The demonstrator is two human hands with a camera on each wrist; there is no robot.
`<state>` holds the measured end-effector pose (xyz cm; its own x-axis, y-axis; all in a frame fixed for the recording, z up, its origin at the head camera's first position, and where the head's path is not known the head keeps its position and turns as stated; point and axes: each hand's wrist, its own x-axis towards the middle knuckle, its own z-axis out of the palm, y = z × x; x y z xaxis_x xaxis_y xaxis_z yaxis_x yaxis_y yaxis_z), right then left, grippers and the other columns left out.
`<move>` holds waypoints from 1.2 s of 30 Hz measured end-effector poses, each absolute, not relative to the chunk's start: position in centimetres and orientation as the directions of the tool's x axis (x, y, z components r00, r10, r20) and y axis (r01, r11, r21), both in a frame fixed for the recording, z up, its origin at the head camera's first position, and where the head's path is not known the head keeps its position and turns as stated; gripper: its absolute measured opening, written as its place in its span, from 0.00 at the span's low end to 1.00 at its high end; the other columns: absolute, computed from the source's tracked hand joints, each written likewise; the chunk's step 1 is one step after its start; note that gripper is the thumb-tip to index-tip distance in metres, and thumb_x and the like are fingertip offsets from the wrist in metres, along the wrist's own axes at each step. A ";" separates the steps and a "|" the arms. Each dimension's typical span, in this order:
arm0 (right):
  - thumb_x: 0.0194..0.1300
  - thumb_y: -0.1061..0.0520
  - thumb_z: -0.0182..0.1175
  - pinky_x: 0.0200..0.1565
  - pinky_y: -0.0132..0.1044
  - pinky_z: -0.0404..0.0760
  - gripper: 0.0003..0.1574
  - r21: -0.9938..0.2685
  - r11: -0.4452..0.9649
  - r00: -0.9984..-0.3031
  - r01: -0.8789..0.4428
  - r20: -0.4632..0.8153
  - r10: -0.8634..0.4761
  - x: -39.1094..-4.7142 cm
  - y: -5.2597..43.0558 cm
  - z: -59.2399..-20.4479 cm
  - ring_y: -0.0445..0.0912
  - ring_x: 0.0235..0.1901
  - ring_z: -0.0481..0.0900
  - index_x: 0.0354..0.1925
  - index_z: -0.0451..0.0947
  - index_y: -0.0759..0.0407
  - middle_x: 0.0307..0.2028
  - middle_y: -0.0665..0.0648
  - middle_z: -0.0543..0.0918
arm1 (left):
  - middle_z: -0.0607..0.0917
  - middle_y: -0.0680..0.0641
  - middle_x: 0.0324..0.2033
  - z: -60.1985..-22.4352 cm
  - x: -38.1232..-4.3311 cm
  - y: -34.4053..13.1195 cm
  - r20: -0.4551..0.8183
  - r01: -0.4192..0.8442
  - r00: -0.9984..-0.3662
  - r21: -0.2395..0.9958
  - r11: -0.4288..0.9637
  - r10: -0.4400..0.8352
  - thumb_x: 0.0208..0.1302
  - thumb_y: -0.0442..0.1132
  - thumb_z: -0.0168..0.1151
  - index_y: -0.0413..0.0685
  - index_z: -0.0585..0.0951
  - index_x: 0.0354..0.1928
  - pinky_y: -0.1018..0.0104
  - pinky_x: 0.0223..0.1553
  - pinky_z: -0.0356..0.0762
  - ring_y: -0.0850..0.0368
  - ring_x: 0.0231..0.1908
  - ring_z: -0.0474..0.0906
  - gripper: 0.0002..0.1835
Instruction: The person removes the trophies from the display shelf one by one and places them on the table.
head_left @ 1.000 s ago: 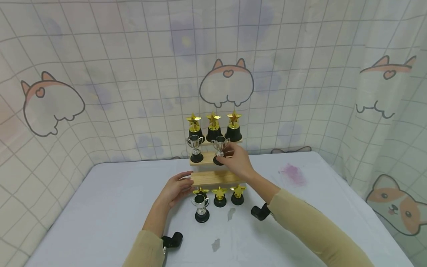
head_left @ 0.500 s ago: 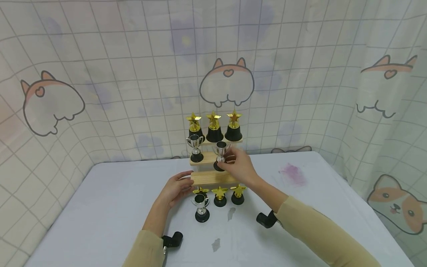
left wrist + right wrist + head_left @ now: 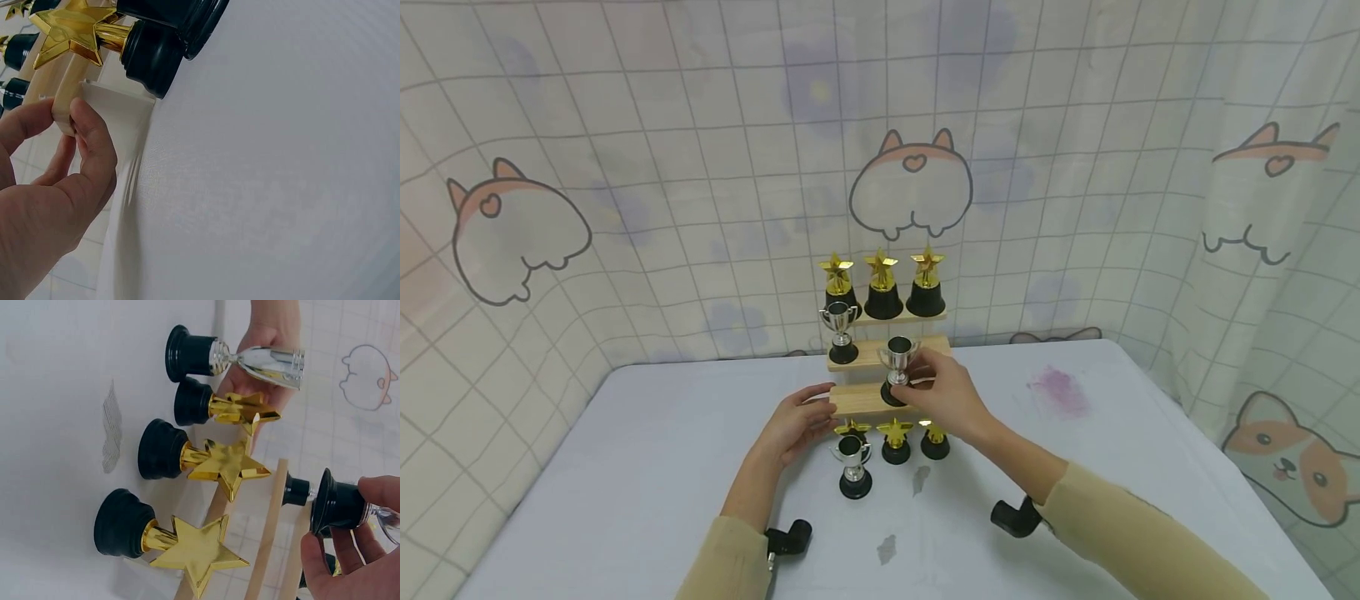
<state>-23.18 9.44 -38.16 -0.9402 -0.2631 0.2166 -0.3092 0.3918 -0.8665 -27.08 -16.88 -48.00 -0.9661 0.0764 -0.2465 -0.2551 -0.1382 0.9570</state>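
Black-based silver cup [image 3: 898,353] has come lower, pinched by right hand [image 3: 953,393]; left hand [image 3: 793,425] grips wooden shelf [image 3: 859,400]

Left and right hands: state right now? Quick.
Left hand: closed, fingers pinching the left end of the lowest wooden shelf.
Right hand: closed, holding a silver trophy cup.

Soft diffuse light, faint shadows.

The white table [image 3: 662,450] carries wooden shelves [image 3: 857,401] and trophies [image 3: 896,448].
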 end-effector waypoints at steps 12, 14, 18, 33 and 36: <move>0.65 0.60 0.71 0.50 0.41 0.86 0.14 -0.881 0.361 -0.931 -0.307 0.199 -0.306 -21.3 9.8 -39.0 0.54 0.50 0.84 0.46 0.78 0.59 0.45 0.56 0.83 | 0.76 0.32 0.60 -47.9 -27.0 -16.8 -0.237 -0.244 -0.969 0.963 -0.118 0.071 0.70 0.28 0.61 0.37 0.70 0.71 0.60 0.51 0.85 0.49 0.48 0.83 0.28; 0.65 0.60 0.70 0.49 0.41 0.87 0.14 -0.887 0.348 -0.929 -0.303 0.194 -0.314 -21.0 9.8 -39.1 0.55 0.50 0.84 0.46 0.78 0.60 0.45 0.57 0.83 | 0.76 0.32 0.60 -47.9 -27.0 -16.8 -0.237 -0.244 -0.969 0.962 -0.119 0.072 0.70 0.28 0.61 0.37 0.70 0.71 0.59 0.51 0.85 0.49 0.48 0.83 0.28; 0.65 0.60 0.71 0.50 0.41 0.86 0.15 -0.876 0.358 -0.923 -0.323 0.209 -0.322 -20.2 10.0 -39.5 0.54 0.48 0.85 0.46 0.78 0.61 0.44 0.57 0.84 | 0.76 0.32 0.60 -47.8 -27.0 -16.8 -0.237 -0.244 -0.969 0.962 -0.121 0.070 0.70 0.28 0.61 0.37 0.70 0.71 0.59 0.51 0.85 0.50 0.47 0.83 0.28; 0.62 0.62 0.72 0.52 0.46 0.85 0.14 -0.889 0.349 -0.931 -0.296 0.187 -0.313 -18.9 10.4 -41.7 0.50 0.45 0.84 0.44 0.78 0.59 0.42 0.53 0.84 | 0.77 0.32 0.60 -48.0 -27.1 -16.8 -0.242 -0.249 -0.968 0.960 -0.129 0.066 0.69 0.27 0.61 0.37 0.71 0.71 0.59 0.51 0.85 0.50 0.46 0.83 0.28; 0.62 0.62 0.72 0.50 0.42 0.86 0.14 -0.893 0.337 -0.928 -0.297 0.186 -0.324 -18.7 10.5 -42.1 0.52 0.45 0.84 0.44 0.78 0.59 0.42 0.54 0.84 | 0.76 0.32 0.60 -47.9 -27.0 -16.7 -0.243 -0.250 -0.968 0.960 -0.126 0.066 0.69 0.28 0.61 0.38 0.71 0.71 0.58 0.52 0.85 0.50 0.46 0.83 0.28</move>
<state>-18.66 10.48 -42.10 -0.9276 -0.3241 0.1856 -0.2966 0.3372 -0.8935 -26.99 -16.75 -47.89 -0.9678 0.0660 -0.2431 -0.2497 -0.1256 0.9601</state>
